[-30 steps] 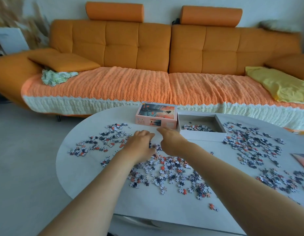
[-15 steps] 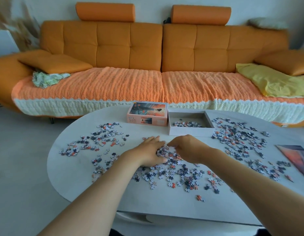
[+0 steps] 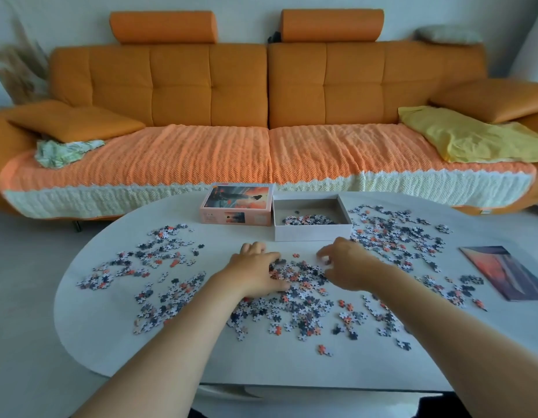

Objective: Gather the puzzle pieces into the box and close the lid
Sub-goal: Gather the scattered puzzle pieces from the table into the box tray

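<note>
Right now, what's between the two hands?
In the head view, a heap of loose puzzle pieces lies on the table between the left hand and the right hand.

This is a home living room. A long orange sofa (image 3: 237, 86) fills the far wall, with two roll headrests (image 3: 163, 27) on its back and a knitted orange-and-cream throw (image 3: 201, 155) spread over the seats. A loose cushion (image 3: 74, 122) lies at the left end on a crumpled green cloth (image 3: 65, 152), and a yellow blanket (image 3: 466, 137) is heaped at the right end. Dried grasses (image 3: 17, 67) stand in the left corner over a pale floor (image 3: 20, 297). In front of the sofa is a low oval bench (image 3: 171, 357) with a pastime laid out on it: scattered puzzle pieces (image 3: 391, 233), an open box (image 3: 313, 233), its printed lid (image 3: 237, 203) just beside it, and a picture sheet (image 3: 509, 273).
</note>
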The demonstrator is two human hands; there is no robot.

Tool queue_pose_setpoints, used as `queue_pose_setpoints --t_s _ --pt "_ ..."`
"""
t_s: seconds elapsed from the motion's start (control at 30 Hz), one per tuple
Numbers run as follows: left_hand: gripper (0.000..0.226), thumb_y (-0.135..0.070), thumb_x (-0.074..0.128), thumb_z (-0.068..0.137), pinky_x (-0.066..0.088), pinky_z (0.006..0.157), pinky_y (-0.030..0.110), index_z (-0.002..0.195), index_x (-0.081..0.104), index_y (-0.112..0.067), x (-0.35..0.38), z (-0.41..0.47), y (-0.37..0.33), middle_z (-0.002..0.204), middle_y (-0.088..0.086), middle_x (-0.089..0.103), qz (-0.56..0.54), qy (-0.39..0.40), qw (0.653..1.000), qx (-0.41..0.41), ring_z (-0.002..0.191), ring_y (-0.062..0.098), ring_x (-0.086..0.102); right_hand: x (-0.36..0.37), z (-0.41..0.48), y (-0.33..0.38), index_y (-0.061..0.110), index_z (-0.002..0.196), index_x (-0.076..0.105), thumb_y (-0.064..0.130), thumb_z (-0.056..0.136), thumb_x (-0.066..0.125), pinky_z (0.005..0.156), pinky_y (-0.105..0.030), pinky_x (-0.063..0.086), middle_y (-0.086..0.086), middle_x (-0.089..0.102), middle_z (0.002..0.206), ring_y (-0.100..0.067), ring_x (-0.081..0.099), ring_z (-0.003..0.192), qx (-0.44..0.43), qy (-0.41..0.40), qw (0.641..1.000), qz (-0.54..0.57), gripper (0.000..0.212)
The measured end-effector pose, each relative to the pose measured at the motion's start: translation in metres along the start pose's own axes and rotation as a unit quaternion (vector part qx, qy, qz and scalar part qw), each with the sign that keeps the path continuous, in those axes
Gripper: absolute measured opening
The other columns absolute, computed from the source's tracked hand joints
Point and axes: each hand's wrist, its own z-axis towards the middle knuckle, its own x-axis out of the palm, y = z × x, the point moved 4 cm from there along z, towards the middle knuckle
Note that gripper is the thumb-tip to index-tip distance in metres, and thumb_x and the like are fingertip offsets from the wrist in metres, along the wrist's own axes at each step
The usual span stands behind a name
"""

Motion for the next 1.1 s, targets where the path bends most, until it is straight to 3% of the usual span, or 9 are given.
queue_pose_setpoints --t_s 0.2,0.33,0.43,0.57,0.63,0.73,0.8,0.9,1.1 --pt "0.079 -0.053 0.065 0.084 0.031 0.112 0.042 0.15 0.029 -0.029 -0.002 0.011 -0.015 0.148 -0.001 0.031 -0.049 -0.014 0.998 0.038 0.141 0.018 0.02 -0.002 0.011 0.012 0.027 0.13 0.059 0.01 0.096 0.043 0.086 -0.025 0.053 0.002 0.059 0.129 -0.014 0.062 0.102 -0.047 0.01 0.997 0.057 0.042" --pt "0.087 -0.062 0.061 0.081 0.031 0.111 0.042 0.152 0.023 -0.029 0.001 0.02 -0.022 0.147 -0.003 0.027 -0.002 0.0 0.999 0.046 0.139 0.019 0.02 0.0 0.019 0.012 0.026 0.14 0.049 0.004 0.09 0.044 0.1 -0.032 0.043 0.0 0.045 0.134 -0.019 0.045 0.12 -0.068 -0.01 0.997 0.022 0.055" --pt "0.078 -0.061 0.063 0.079 0.035 0.106 0.039 0.146 0.037 -0.031 -0.001 0.024 -0.024 0.134 -0.004 0.034 -0.008 0.003 0.998 0.056 0.131 0.016 0.026 0.004 0.02 0.02 0.033 0.136 0.052 -0.004 0.086 0.041 0.09 -0.032 0.046 0.001 0.046 0.12 -0.017 0.046 0.107 -0.105 0.012 0.994 0.01 0.063" --pt "0.054 -0.051 0.071 0.08 0.045 0.097 0.034 0.129 0.058 -0.031 -0.01 0.026 -0.022 0.121 -0.009 0.046 -0.061 0.012 0.996 0.066 0.113 0.012 0.052 -0.007 0.021 0.02 0.028 0.118 0.068 -0.007 0.088 0.037 0.075 -0.021 0.046 0.003 0.061 0.113 -0.011 0.057 0.093 -0.116 0.004 0.992 0.053 0.056" --pt "0.046 -0.049 0.069 0.083 0.044 0.097 0.034 0.125 0.06 -0.032 -0.016 0.026 -0.02 0.123 -0.009 0.049 -0.068 -0.021 0.994 0.079 0.113 0.012 0.052 -0.019 0.023 0.014 0.026 0.117 0.067 -0.007 0.088 0.037 0.081 -0.026 0.051 0.002 0.062 0.116 -0.013 0.058 0.097 -0.111 -0.071 0.988 0.081 0.053" --pt "0.045 -0.04 0.064 0.089 0.038 0.105 0.039 0.132 0.056 -0.029 -0.032 0.028 -0.019 0.131 -0.007 0.046 -0.077 -0.161 0.978 0.11 0.125 0.015 0.041 -0.036 0.027 0.004 0.022 0.124 0.063 -0.004 0.088 0.043 0.099 -0.042 0.045 -0.003 0.055 0.124 -0.023 0.049 0.114 -0.133 -0.234 0.962 0.052 0.049" --pt "0.052 -0.039 0.061 0.092 0.03 0.113 0.041 0.14 0.048 -0.026 -0.039 0.03 -0.019 0.142 -0.007 0.04 -0.057 -0.204 0.971 0.11 0.136 0.016 0.029 -0.036 0.029 0.0 0.024 0.137 0.051 0.001 0.088 0.044 0.106 -0.046 0.037 -0.003 0.048 0.136 -0.025 0.042 0.124 -0.111 -0.22 0.969 0.011 0.054" --pt "0.066 -0.043 0.056 0.095 0.013 0.119 0.038 0.152 0.029 -0.025 -0.034 0.034 -0.017 0.159 -0.008 0.021 -0.028 -0.137 0.986 0.091 0.146 0.013 0.012 -0.025 0.027 -0.004 0.027 0.147 0.035 0.003 0.091 0.04 0.115 -0.045 0.027 -0.001 0.039 0.149 -0.024 0.035 0.136 -0.076 -0.127 0.989 -0.015 0.061" --pt "0.048 -0.041 0.055 0.095 0.031 0.109 0.037 0.14 0.049 -0.025 -0.035 0.028 -0.016 0.142 -0.004 0.047 -0.041 -0.145 0.985 0.083 0.135 0.015 0.031 -0.028 0.015 0.001 0.031 0.137 0.048 0.005 0.093 0.04 0.111 -0.044 0.03 0.003 0.049 0.142 -0.02 0.042 0.131 -0.088 -0.139 0.986 -0.018 0.052"
